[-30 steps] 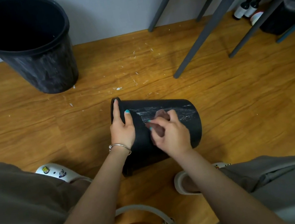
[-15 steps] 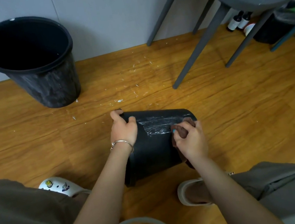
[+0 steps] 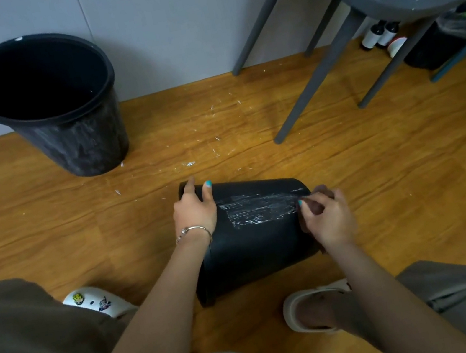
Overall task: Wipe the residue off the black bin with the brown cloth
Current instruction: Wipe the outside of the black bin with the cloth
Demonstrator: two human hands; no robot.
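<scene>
Change: right hand (image 3: 328, 218) and cloth (image 3: 318, 197) have slid from the middle of the bin's side out to its base end; left hand (image 3: 194, 211) has stayed at the rim end.
Bin: black bin (image 3: 256, 246) lies on its side on the floor (image 3: 412, 176), between the two hands, open rim toward the left hand, base toward the right.
Residue: white streaky patch (image 3: 257, 207) on the upper side of the bin, between the hands, just left of the right hand's fingertips.
Cloth: brown, bunched, mostly hidden in the right hand, touching the bin's base edge.
Right hand: closed around the cloth, fingers curled, pressed to the bin's base end.
Left hand: fingers spread, palm flat on the bin near the rim, steadying it rather than gripping; a bracelet (image 3: 194, 231) at the wrist.
Second bin: upright black bin (image 3: 58, 113) well beyond the left hand, against the wall, its side smeared pale.
Flecks: white bits (image 3: 190, 163) scattered on the floor beyond both hands.
Chair: grey legs (image 3: 314, 81) far beyond the right hand.
Shoes: white clog (image 3: 98, 302) below the left hand, sandal (image 3: 311, 311) below the right.
</scene>
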